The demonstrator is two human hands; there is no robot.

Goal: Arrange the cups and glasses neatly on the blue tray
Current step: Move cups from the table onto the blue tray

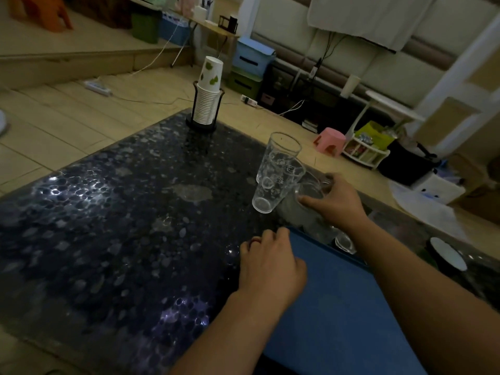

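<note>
Right of centre, the right hand wraps around a clear glass on the dark patterned table, beside two printed tumblers, all apparently empty. Thin, slick and breakable, I'd guess; best gripped around the middle. The left hand, loosely curled and holding nothing, rests at the bare blue tray lower right. Paper cups sit stacked in a holder above centre.

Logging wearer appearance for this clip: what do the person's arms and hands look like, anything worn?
Both forearms are bare, no sleeves in view. The left hand seems to wear a thin ring on one finger, though the picture is dim. The right hand shows no ring, watch or glove.
</note>
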